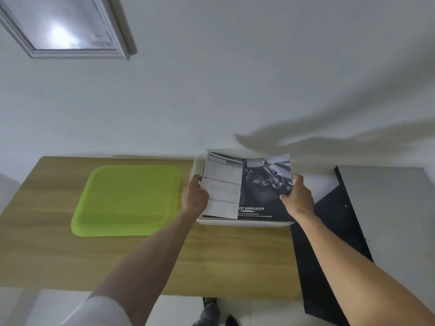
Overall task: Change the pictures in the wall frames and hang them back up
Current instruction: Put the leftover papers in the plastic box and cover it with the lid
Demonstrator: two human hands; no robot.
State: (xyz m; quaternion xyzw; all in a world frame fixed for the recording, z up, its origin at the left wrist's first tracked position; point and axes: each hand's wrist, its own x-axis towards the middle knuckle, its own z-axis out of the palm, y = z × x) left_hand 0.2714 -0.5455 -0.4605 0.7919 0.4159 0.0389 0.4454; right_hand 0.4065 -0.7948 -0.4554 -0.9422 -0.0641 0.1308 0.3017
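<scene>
Both hands are on the printed sheets over the white rectangular plastic tray (200,161), which sits at the far edge of the wooden tabletop (141,260), towards its right end. The left hand (195,196) pinches the left side of the white specification sheet (221,184), thumb on top, fingers tucked underneath. The right hand (297,198) grips the right edge of the dark glossy car-interior print (263,177), fingers curled round it. The white sheet overlaps the dark one; whether they are joined as one brochure or lie loose, I cannot tell.

This looks like the choosing step: new pictures being picked out of the tray, nothing fitted yet. A flat lime-green plastic tray (127,198) lies bare, left of the white one. One silver-grey moulded picture frame (70,27) hangs on the wall above the tabletop's left end. A black flat board (329,231) juts over the right edge, possibly a frame backing, though that is a guess.

Next, I'd judge, one sheet needs separating from the other and lifting clear without creasing, since thin glossy paper buckles easily under a two-sided hold.
</scene>
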